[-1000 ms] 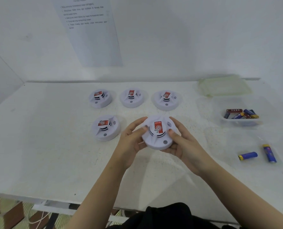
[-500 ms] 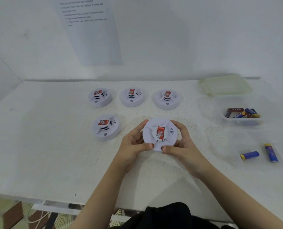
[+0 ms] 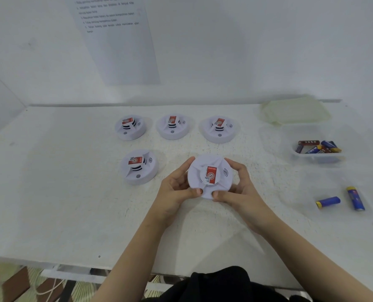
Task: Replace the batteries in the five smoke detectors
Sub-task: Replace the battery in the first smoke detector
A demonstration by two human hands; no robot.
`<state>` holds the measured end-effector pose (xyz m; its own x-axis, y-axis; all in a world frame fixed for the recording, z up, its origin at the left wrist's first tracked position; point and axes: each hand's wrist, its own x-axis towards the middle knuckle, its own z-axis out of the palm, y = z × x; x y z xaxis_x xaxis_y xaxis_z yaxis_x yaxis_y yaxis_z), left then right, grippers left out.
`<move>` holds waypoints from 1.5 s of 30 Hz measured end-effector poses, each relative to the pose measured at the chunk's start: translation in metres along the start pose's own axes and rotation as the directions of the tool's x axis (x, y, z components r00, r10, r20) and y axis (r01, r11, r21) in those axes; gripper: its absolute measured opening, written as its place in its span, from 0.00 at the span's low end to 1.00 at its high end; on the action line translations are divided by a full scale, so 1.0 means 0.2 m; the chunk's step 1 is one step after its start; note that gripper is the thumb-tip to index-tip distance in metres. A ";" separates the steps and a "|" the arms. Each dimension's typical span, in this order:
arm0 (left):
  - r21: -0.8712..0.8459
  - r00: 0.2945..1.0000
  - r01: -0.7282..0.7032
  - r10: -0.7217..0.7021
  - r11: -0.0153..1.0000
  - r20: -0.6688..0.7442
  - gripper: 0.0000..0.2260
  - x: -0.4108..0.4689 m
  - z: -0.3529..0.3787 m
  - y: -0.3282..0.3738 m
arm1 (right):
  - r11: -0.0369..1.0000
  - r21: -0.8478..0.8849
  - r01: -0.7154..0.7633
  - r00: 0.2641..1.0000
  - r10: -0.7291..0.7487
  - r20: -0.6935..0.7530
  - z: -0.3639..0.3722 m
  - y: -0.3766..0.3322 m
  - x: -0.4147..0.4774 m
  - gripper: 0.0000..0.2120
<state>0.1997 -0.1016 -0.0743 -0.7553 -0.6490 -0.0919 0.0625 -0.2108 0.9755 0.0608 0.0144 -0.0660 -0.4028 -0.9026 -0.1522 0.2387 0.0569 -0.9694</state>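
A white round smoke detector [image 3: 209, 171] with a red label is held above the table, its face tilted toward me. My left hand [image 3: 174, 190] grips its left rim, thumb on the lower edge. My right hand [image 3: 238, 188] grips the right rim, thumb beside the left thumb. Several more detectors lie on the white table [image 3: 50, 192]: one at the left [image 3: 138, 166] and three in a back row [image 3: 130, 127] [image 3: 173, 126] [image 3: 219, 129]. Two blue loose batteries [image 3: 328, 202] [image 3: 355, 198] lie at the right.
A clear tub [image 3: 318, 156] holding several batteries stands at the right, with its pale green lid [image 3: 294, 111] behind it. A printed sheet [image 3: 115, 40] hangs on the back wall. The table's front edge is close to my body.
Both hands have tipped the detector up so its labelled face points more toward me. My thumbs moved down to its lower edge.
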 end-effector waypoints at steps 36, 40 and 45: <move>0.007 1.000 0.017 -0.017 1.000 -0.009 0.34 0.01 -0.02 -0.03 | 1.000 -0.008 0.008 1.000 -0.007 0.009 -0.01 0.01 0.00 0.33; 0.009 1.000 0.015 -0.015 1.000 -0.004 0.33 0.01 -0.02 -0.03 | 1.000 -0.011 0.010 1.000 -0.009 0.012 -0.01 0.01 0.00 0.33; 0.006 1.000 0.015 -0.015 1.000 -0.009 0.33 0.01 -0.02 -0.03 | 1.000 0.000 0.018 1.000 -0.018 0.015 -0.01 0.01 0.00 0.33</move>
<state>0.2005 -0.1041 -0.0808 -0.7505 -0.6519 -0.1086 0.0471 -0.2167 0.9751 0.0603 0.0152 -0.0675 -0.3938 -0.9098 -0.1314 0.2310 0.0405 -0.9721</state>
